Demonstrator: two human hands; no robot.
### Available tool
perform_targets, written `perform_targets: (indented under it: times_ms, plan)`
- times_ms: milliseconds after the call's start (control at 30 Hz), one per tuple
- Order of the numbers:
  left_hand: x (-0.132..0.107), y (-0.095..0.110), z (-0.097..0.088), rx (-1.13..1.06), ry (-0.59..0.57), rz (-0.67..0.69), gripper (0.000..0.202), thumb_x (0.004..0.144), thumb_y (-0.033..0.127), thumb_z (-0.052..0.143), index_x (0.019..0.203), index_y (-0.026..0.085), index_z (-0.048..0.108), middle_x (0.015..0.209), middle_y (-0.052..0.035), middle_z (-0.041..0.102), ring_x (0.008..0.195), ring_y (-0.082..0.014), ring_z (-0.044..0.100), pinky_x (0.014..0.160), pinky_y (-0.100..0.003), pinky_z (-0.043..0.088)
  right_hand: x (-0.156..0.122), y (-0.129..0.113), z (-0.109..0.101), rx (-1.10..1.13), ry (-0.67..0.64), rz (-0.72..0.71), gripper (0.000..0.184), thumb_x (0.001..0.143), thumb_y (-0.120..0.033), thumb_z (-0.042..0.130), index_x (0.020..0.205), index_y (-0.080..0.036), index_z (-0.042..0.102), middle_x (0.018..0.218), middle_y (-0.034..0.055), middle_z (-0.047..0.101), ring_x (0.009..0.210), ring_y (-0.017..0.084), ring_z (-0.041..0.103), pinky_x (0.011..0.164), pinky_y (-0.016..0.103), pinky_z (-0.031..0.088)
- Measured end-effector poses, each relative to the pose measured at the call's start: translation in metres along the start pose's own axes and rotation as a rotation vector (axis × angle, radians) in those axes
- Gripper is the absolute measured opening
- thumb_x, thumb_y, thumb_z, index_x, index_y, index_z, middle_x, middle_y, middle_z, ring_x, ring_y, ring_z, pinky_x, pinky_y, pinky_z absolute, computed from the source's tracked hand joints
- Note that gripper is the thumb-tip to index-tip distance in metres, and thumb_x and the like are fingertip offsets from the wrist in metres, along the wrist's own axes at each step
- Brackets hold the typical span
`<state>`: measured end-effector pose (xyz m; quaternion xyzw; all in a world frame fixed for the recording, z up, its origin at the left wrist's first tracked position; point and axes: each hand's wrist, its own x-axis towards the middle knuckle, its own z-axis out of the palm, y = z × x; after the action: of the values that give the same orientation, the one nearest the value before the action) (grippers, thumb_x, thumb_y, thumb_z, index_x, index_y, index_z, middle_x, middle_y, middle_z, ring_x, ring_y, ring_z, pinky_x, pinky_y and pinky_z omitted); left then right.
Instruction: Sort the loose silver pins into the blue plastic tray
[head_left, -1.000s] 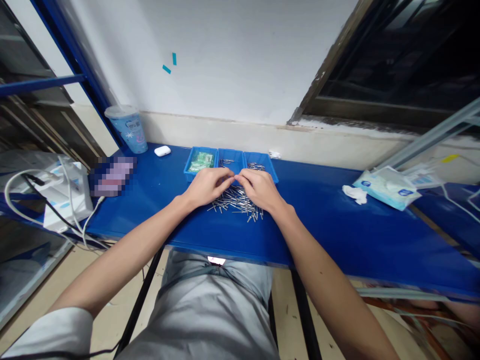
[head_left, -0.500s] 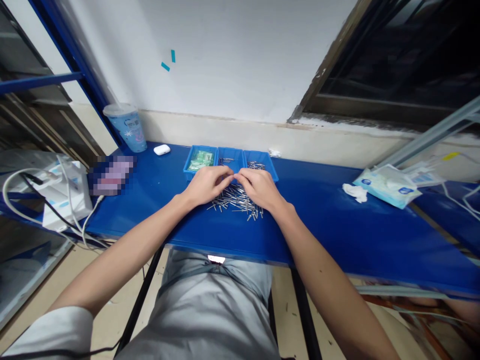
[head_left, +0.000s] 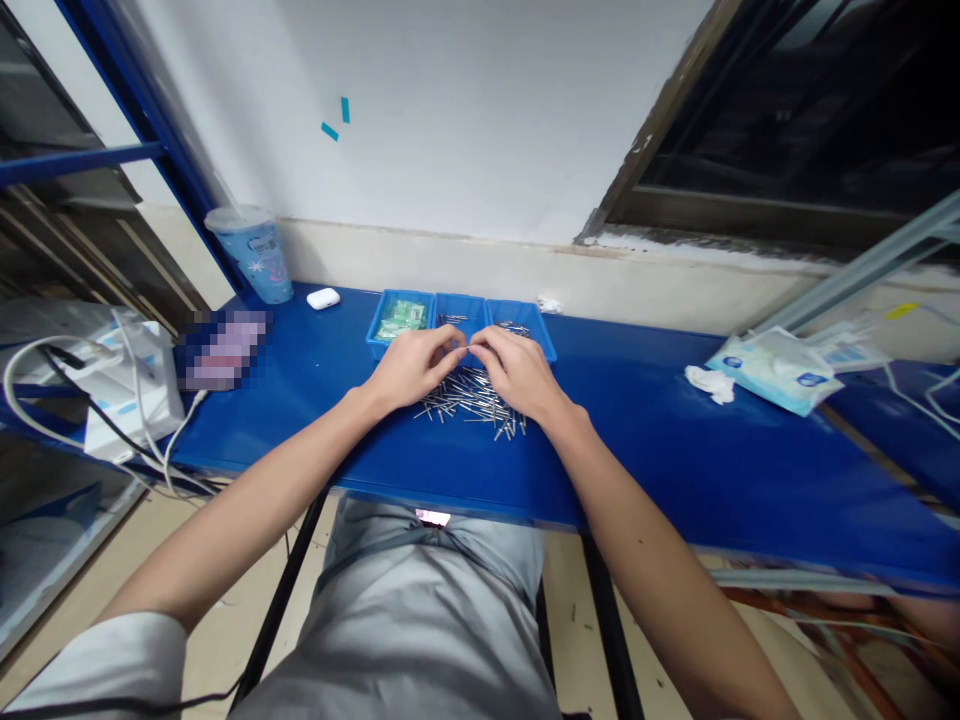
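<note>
My left hand and my right hand meet above a loose pile of silver pop rivets on the blue table. Their fingertips are pinched on a thin rivet that spans the small gap between them; its details are too fine to make out. Just behind the hands stand three joined blue bins. Green-and-white packets fill the left bin. A few rivets lie in the middle bin, and more are in the right bin.
At the left are a lidded blue cup, a white earbud case, a blurred-out pink item and a white power strip with cables. To the right sit a crumpled tissue and a tissue pack. A wall rises behind.
The fingertips have drawn slightly apart, and the thin rivet now shows between them. The pile and bins look the same.
</note>
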<state>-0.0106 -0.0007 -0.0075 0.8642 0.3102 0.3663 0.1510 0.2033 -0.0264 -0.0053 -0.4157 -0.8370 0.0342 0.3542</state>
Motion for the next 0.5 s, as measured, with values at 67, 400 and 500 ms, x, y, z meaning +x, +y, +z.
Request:
perform_targets:
  times_ms: [67,400,500]
  plan:
    - [0.0001,-0.0005,0.0000,0.001,-0.003,0.000,0.018,0.104,0.034,0.055,0.104,0.020,0.066,0.079,-0.0016,0.072,0.063,-0.0151,0.061,0.065,-0.027,0.043,0.0002,0.0000,-0.0002,0.003,0.005,-0.009,0.024,0.109,-0.033,0.044,0.104,-0.022,0.065,0.103,0.0083,0.073,0.093,0.024,0.066,0.083,0.036,0.047]
    - [0.0003,-0.0015,-0.0001,-0.008,-0.029,-0.006,0.020,0.104,0.036,0.055,0.104,0.019,0.066,0.082,-0.0026,0.074,0.066,-0.0154,0.062,0.067,-0.028,0.043,-0.0007,0.0038,0.0012,-0.006,0.004,-0.035,0.023,0.108,-0.031,0.045,0.102,-0.022,0.065,0.100,0.0072,0.072,0.091,0.022,0.065,0.082,0.036,0.047]
    - [0.0001,-0.0020,0.0001,-0.009,-0.035,-0.010,0.021,0.104,0.036,0.055,0.104,0.019,0.066,0.082,-0.0026,0.074,0.067,-0.0156,0.062,0.068,-0.028,0.043,-0.0006,0.0036,0.0008,-0.005,0.020,-0.047,0.022,0.108,-0.030,0.046,0.100,-0.022,0.065,0.100,0.0069,0.071,0.090,0.022,0.064,0.082,0.036,0.048]
